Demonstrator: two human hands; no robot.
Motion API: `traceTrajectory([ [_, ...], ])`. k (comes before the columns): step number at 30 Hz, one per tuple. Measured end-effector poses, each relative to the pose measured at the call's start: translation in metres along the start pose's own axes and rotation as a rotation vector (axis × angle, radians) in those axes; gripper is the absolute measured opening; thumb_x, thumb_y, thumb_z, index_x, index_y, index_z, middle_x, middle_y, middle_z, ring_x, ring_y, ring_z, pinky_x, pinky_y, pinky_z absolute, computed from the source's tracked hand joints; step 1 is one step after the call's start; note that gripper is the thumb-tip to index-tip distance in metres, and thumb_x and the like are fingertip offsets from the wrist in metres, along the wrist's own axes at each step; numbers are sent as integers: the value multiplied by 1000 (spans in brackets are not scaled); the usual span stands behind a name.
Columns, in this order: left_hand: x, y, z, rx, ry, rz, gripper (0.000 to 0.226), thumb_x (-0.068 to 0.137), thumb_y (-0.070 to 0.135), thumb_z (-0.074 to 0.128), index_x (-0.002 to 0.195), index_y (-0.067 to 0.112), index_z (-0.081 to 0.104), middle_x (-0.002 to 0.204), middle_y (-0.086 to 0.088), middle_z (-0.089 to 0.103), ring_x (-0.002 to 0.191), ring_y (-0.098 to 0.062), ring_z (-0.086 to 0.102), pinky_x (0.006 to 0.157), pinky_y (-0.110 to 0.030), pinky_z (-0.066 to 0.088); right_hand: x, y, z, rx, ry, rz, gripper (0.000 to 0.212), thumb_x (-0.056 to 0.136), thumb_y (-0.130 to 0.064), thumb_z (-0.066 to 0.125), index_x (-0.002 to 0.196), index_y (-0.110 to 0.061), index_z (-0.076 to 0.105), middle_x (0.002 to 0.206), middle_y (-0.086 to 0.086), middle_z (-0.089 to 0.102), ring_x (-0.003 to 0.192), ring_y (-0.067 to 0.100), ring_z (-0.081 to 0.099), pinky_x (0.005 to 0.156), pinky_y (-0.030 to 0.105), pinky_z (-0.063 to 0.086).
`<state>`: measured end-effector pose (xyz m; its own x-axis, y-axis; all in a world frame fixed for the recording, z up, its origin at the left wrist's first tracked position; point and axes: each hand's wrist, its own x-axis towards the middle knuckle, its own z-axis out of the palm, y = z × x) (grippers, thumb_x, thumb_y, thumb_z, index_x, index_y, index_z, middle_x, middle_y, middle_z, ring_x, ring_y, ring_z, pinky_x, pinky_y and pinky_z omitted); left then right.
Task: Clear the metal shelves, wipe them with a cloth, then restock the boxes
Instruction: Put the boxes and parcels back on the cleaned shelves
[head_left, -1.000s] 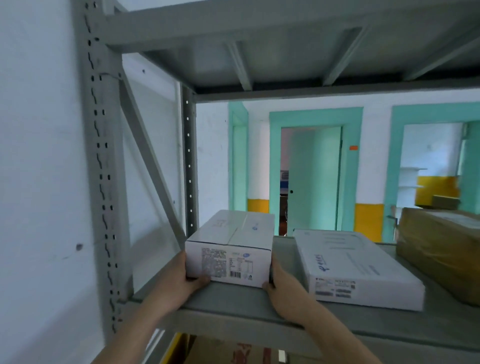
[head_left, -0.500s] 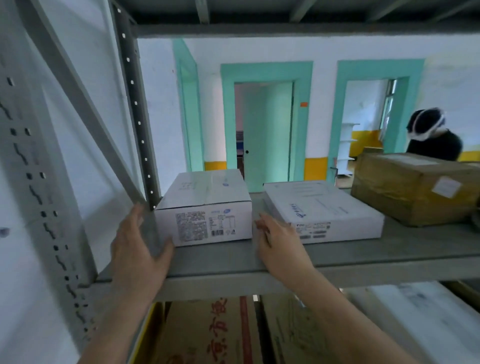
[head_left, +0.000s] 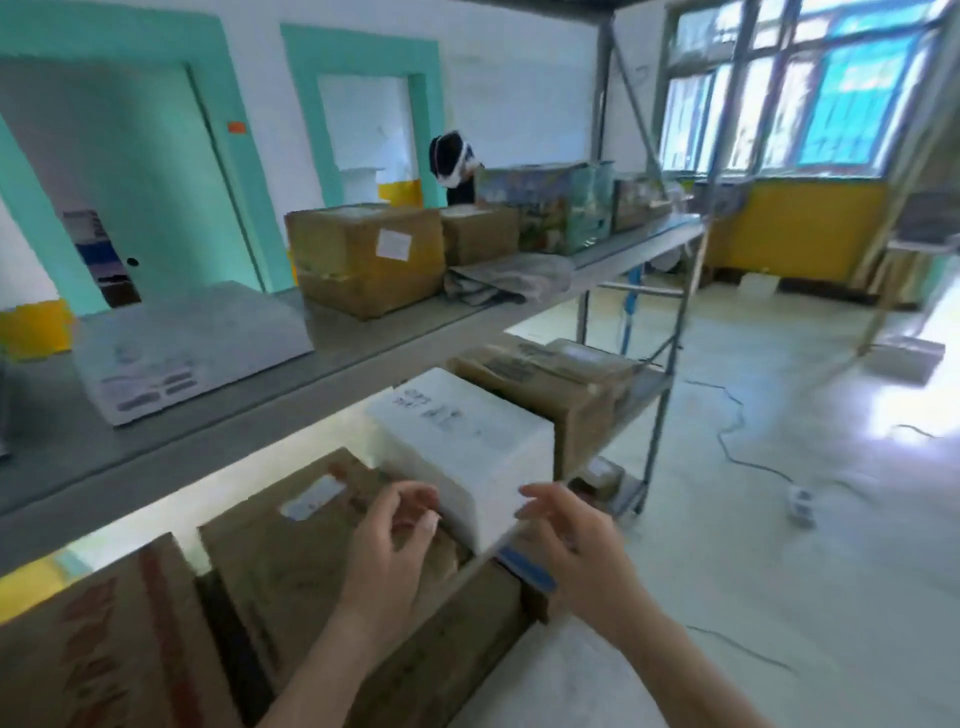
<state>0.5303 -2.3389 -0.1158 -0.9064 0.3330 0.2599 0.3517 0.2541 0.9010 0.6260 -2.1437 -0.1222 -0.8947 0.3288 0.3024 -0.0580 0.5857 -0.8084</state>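
White box (head_left: 467, 447) bears unreadably blurred writing; hands (head_left: 387, 545) (head_left: 576, 540) hover apart beside it, empty.

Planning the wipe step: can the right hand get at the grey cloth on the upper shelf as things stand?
Probably yes. The right hand holds nothing, and the grey cloth lies at the front edge of the upper shelf with nothing between.

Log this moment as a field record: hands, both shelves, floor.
left hand: empty, fingers loosely curled, at the white box
right hand: empty, relaxed, at that box's other side
contact: too blurred to tell
upper shelf: flat white box, brown box, small brown box, cloth, printed box
lower shelf: white box among cartons
floor: power strip with cable
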Motion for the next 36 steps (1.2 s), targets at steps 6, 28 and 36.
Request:
traceTrajectory([
  [6,-27,38,177,-94,-396,-49,16,97,10,61,99,23,69,95,10,73,91,-8,69,86,-31,55,-104,92,-131,22,175,339,29,99,-7,59,102,-36,65,86,-7,76,80,4,72,80,26,57],
  [28,-240,102,589,-76,-1856,64,21,92,-13,54,97,3,67,89,-14,72,76,-18,66,69,-23,50,-398,231,-267,52,1056,1261,19,100,-25,56,116,-29,67,100,-12,71,83,0,64,76,24,54],
  [36,-271,59,643,62,-2169,175,25,83,-14,53,93,5,67,85,-13,70,71,-11,64,62,-18,47,-455,252,-233,48,1285,1618,23,97,-19,62,107,-39,59,103,-15,64,96,5,63,96,39,53],
])
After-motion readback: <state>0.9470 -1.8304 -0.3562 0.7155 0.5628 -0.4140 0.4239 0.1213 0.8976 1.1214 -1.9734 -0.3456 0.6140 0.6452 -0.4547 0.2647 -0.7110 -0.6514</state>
